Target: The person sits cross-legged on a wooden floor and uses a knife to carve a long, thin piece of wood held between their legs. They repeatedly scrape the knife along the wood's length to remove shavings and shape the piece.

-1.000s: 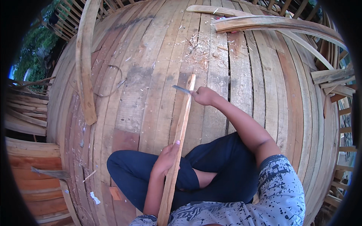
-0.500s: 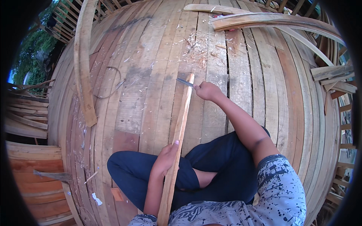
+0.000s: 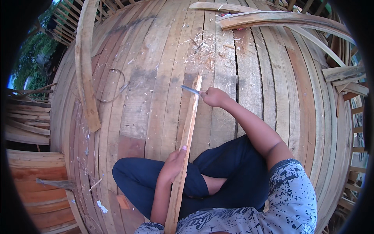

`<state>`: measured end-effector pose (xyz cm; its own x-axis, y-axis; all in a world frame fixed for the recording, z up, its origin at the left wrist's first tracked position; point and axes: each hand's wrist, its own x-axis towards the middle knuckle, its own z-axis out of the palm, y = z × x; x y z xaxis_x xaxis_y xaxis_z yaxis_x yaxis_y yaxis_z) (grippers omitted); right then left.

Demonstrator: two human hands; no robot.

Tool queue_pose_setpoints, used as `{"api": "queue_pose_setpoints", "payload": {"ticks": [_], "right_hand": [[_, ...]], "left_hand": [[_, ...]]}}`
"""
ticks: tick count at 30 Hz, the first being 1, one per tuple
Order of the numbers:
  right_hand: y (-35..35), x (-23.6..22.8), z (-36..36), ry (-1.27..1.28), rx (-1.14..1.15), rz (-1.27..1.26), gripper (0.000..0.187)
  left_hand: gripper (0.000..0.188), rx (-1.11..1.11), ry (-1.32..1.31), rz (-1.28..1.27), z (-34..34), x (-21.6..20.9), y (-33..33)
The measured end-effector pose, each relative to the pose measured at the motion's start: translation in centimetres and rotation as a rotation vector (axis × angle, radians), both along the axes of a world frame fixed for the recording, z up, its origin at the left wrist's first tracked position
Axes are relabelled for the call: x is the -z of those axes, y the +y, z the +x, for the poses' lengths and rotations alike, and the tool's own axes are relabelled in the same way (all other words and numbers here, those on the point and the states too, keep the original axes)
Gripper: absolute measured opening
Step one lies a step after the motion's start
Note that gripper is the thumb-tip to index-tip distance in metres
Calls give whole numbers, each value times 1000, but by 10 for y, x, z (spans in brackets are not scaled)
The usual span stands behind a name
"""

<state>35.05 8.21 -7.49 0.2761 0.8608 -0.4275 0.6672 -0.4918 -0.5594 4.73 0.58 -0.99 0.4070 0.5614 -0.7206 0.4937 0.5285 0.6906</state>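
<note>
A long narrow wooden strip (image 3: 188, 132) slants from my torso at the lower edge to its far tip beyond my crossed legs. My left hand (image 3: 174, 164) is wrapped round its lower middle, with the thumb lying on top. Near the far end, my right hand (image 3: 214, 97) grips a knife (image 3: 190, 89) in a fist. The handle is hidden inside the fingers. Its grey blade lies across the strip a little below the tip and points left.
Pale shavings (image 3: 205, 52) litter the plank floor (image 3: 163, 58) past the strip. A long board (image 3: 86, 74) lies at the left, curved boards (image 3: 284, 19) at the far right. A wire loop (image 3: 113, 85) and a small broom (image 3: 56, 183) are on the left.
My right hand and the knife have come slightly down the strip toward me. The left hand keeps its hold at nearly the same spot.
</note>
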Motion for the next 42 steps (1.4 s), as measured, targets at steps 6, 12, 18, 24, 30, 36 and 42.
{"api": "queue_pose_setpoints", "payload": {"ticks": [6, 12, 18, 24, 30, 36, 42], "right_hand": [[-3, 7, -12, 10, -21, 38, 69], [-4, 13, -16, -13, 14, 69, 69], [1, -3, -2, 54, 31, -26, 69], [-3, 9, -4, 62, -52, 12, 72], [-6, 19, -13, 18, -38, 47, 72], [5, 24, 12, 30, 110, 51, 73], [4, 30, 11, 38, 46, 91, 71]], "left_hand": [[50, -7, 40, -37, -3, 6, -1], [51, -23, -1, -51, -4, 9, 0], [50, 24, 0, 50, -4, 13, 0], [51, 35, 33, 47, 2, 3, -1], [51, -15, 53, -18, 0, 6, -3], [56, 16, 35, 33, 2, 8, -3], [61, -57, 61, -110, -1, 13, -1]]}}
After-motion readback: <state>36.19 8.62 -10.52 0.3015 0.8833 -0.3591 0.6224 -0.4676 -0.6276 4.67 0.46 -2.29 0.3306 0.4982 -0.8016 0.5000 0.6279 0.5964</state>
